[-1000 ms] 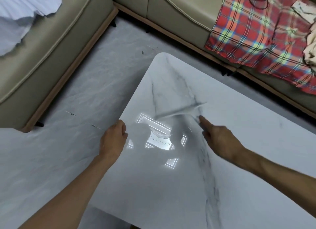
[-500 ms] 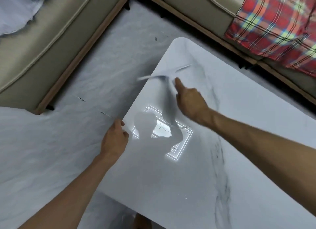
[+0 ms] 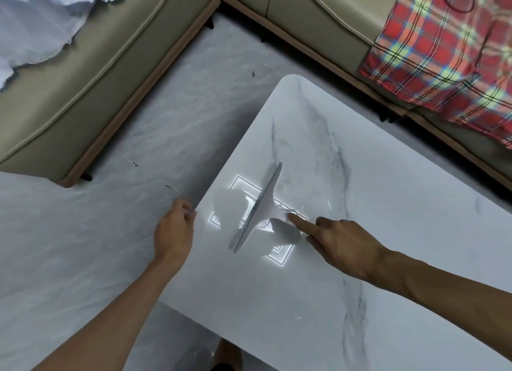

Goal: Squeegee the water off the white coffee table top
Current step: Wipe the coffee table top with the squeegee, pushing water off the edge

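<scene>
The white marble-look coffee table point(image 3: 388, 260) fills the lower right. On it lies a white squeegee point(image 3: 261, 204), its long blade running diagonally across a bright ceiling-light reflection. My right hand point(image 3: 340, 243) holds the squeegee's handle from the right, index finger stretched along it. Thin wet streaks point(image 3: 329, 204) glint just beyond the blade. My left hand point(image 3: 174, 229) is curled over the table's left edge.
A beige sofa point(image 3: 97, 80) stands at the left and along the back, close to the table's far corner. A red plaid blanket point(image 3: 443, 52) covers its right part, and white cloth point(image 3: 41, 19) lies top left. Grey marble floor point(image 3: 83, 246) runs along the table's left.
My right hand swept the squeegee out toward the table's left edge, then brought it back over the light reflection. The blade has turned to a steeper diagonal. My left hand stayed on the edge.
</scene>
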{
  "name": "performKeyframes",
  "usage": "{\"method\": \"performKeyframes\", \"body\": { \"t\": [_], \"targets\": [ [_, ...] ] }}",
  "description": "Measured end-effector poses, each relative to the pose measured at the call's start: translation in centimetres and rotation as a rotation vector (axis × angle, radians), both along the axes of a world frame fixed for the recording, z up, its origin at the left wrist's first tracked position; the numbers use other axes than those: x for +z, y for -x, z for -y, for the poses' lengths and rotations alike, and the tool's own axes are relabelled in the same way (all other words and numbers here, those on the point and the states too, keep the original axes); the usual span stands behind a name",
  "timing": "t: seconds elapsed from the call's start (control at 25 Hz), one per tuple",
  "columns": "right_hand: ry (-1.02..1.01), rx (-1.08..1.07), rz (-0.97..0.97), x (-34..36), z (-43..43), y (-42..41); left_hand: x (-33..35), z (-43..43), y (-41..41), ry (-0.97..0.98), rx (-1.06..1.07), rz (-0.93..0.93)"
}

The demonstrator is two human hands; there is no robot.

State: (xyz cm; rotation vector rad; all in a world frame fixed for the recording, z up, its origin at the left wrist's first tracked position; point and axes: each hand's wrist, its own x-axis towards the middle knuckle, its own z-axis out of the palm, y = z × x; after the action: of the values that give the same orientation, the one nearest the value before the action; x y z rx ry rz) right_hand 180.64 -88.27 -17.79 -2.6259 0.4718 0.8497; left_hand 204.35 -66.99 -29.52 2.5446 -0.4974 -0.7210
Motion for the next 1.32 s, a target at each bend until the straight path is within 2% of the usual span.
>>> {"method": "performKeyframes", "body": {
  "t": [0.16, 0.28, 0.4, 0.64, 0.76, 0.92, 1.08, 1.16, 1.32],
  "targets": [
    [-0.079, 0.297, 0.107, -3.6, -6.0, -7.6, -0.1, -3.2, -1.0, -0.027, 0.144, 0.015],
    [-0.094, 0.391, 0.14, -6.0, -9.4, -10.3, -0.6, -5.5, -0.9, -0.069, 0.179, 0.02],
    [-0.091, 0.333, 0.139, -6.7, -8.3, -8.4, -0.7, -6.8, 0.8, -0.033, 0.2, -0.013],
    [-0.074, 0.133, 0.095, -3.2, -2.0, 2.3, 0.6, -6.9, 5.9, 0.019, 0.262, -0.113],
    [-0.02, 0.171, 0.042, -2.0, -1.9, 5.2, 1.8, -8.1, 7.4, 0.057, 0.372, -0.134],
    [-0.101, 0.359, 0.16, -3.6, -8.1, 1.2, 2.3, -12.7, 7.5, 0.026, 0.489, -0.059],
    [-0.169, 0.495, 0.176, -6.8, -17.0, -4.7, 1.4, -16.0, 7.0, -0.022, 0.489, -0.13],
    [-0.153, 0.49, 0.157, -8.0, -18.8, -6.1, 0.8, -16.5, 7.3, -0.018, 0.451, -0.169],
    [-0.101, 0.371, 0.139, -7.5, -15.7, -3.5, 0.6, -16.0, 7.7, -0.031, 0.33, -0.3]
  ]
}}
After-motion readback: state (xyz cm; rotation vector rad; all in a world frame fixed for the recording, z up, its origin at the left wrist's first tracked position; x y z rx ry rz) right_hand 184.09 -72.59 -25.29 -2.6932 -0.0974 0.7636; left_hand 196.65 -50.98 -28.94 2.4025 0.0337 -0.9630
